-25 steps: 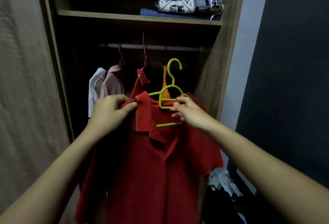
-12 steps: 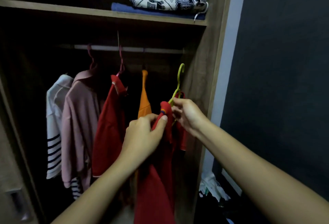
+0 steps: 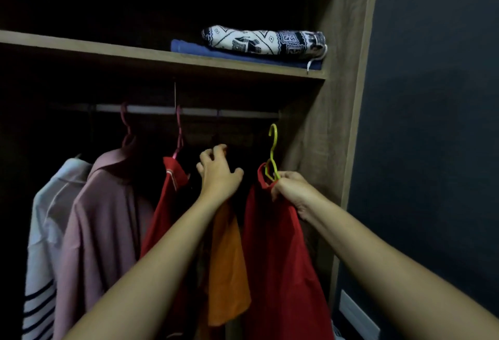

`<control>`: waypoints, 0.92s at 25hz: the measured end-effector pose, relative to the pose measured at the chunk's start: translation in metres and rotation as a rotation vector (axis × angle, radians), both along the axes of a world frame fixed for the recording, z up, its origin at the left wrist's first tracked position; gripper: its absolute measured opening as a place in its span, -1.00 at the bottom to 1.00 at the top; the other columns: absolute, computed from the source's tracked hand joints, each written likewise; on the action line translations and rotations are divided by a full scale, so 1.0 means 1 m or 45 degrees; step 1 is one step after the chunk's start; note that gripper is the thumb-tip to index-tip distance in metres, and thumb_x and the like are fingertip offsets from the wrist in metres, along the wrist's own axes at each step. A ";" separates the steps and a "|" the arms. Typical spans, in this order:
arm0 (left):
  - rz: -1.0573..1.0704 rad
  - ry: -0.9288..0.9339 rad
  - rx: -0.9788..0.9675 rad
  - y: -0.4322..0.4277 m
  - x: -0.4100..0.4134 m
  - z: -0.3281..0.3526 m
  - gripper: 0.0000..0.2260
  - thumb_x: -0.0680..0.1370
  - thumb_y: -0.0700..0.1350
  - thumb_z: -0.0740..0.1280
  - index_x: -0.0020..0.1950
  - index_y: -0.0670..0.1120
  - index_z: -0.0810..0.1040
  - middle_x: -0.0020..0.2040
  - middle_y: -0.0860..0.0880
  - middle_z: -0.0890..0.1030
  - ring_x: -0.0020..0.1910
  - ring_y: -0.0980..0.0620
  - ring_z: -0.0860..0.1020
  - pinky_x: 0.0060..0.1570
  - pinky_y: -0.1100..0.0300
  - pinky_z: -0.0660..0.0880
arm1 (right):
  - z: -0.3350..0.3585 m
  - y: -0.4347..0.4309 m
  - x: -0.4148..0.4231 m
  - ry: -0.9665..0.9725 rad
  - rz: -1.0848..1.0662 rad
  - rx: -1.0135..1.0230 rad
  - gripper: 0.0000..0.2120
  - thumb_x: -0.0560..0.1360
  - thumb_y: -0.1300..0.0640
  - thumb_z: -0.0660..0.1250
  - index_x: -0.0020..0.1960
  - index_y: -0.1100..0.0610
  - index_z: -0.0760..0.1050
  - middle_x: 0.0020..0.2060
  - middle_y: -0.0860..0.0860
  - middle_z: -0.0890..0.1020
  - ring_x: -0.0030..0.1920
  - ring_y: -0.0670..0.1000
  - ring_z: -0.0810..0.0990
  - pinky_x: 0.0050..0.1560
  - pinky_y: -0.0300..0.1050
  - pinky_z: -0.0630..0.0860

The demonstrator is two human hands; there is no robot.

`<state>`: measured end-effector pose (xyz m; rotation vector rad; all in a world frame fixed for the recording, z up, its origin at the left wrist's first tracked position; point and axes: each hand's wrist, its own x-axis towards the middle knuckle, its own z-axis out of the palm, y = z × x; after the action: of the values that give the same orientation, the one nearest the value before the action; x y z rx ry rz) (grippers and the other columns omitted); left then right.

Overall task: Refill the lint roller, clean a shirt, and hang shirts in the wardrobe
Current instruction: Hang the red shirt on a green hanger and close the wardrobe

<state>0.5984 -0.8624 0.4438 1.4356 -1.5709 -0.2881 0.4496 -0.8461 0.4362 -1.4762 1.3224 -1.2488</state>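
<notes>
A red shirt [image 3: 280, 258] hangs on a green hanger [image 3: 273, 148], and my right hand [image 3: 290, 189] grips that hanger at the collar. Its hook is just below the wardrobe rail [image 3: 162, 110], near the right end, and is not over the rail. My left hand [image 3: 218, 172] reaches to the top of the hanging orange shirt [image 3: 226, 266], its fingers curled over the shirt's shoulder. The orange shirt's hanger is hidden in the dark behind that hand.
On the rail further left hang another red shirt [image 3: 167, 210], a pink shirt [image 3: 102, 226] and a white striped shirt [image 3: 43, 245]. The shelf [image 3: 108, 52] above holds a folded blue cloth [image 3: 189, 46] and a patterned roll [image 3: 264, 41]. The wardrobe side panel [image 3: 337, 96] stands close on the right.
My left hand let go of the red shirt's collar and moved up to the orange shirt's top. My right hand carried the green hanger right and up toward the rail.
</notes>
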 end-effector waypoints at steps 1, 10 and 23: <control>0.031 0.062 0.081 -0.010 0.002 0.002 -0.31 0.48 -0.13 0.36 0.50 -0.12 0.06 0.47 -0.25 0.08 0.43 -0.29 0.12 0.40 -0.02 0.13 | 0.004 -0.005 0.002 0.019 -0.021 -0.011 -0.62 0.11 0.43 0.20 -0.12 0.18 0.47 -0.43 0.12 0.43 -0.47 0.02 0.38 -0.54 -0.33 0.26; -0.207 0.057 0.372 -0.044 0.024 0.000 -0.43 0.49 -0.21 0.16 0.51 -0.08 0.13 0.34 -0.22 0.44 0.28 -0.18 0.44 0.29 0.09 0.37 | 0.056 -0.071 0.021 0.101 -0.100 -0.120 -0.64 0.29 0.47 0.15 0.02 0.24 0.49 -0.37 0.08 0.47 -0.38 0.02 0.45 -0.49 -0.25 0.35; -0.283 0.072 0.337 -0.048 0.038 -0.001 -0.46 0.48 -0.21 0.17 0.47 -0.02 0.23 0.27 -0.12 0.50 0.22 -0.11 0.47 0.22 0.15 0.40 | 0.042 -0.134 0.033 0.649 -0.197 -0.034 -0.64 0.49 0.33 0.14 0.28 0.35 0.32 0.02 0.23 0.50 -0.06 0.12 0.55 -0.23 -0.14 0.47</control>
<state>0.6360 -0.9101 0.4424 1.4356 -1.6952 -0.6839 0.4826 -0.9805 0.4777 -1.8152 1.7830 -1.0193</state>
